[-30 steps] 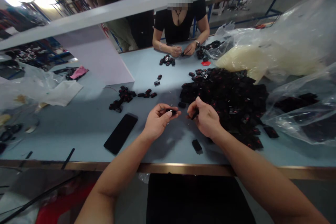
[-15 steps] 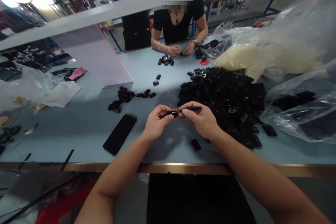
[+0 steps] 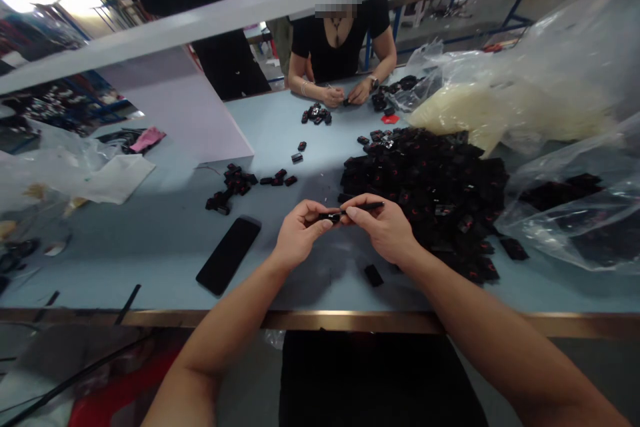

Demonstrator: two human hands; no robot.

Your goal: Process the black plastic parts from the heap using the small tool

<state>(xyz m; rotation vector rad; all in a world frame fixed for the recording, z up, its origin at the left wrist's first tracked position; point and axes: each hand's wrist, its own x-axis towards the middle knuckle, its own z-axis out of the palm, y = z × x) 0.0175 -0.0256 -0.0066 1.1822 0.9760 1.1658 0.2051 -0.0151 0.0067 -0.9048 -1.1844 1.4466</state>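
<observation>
1. Two fingertips (image 3: 320, 223) of my left hand (image 3: 300, 235) and its thumb hold a small rectangular black plastic piece (image 3: 329, 217) in a narrow pinch, up off the table.
2. My right hand (image 3: 383, 228) has a thin straight black rod (image 3: 367, 206) in a narrow pinch, and the rod's tip meets the black piece.
3. A second ago my hands stood apart, with the rod pointing down. Now they have closed in, the rod lies nearly level, and my fingers almost touch.
4. Both palms face inward, and my bare forearms slant in from the brass-coloured table edge (image 3: 300, 321).
5. A loose black piece (image 3: 373, 275) lies just below my right hand, at the edge of a large heap of black pieces with red markings (image 3: 425, 180).
6. A black smartphone (image 3: 228, 255) lies face down or dark on the pale blue table (image 3: 150, 267), left of my left hand.
7. Across the table, a co-worker's hands (image 3: 345, 97) work over a small cluster of black pieces (image 3: 316, 114).
</observation>
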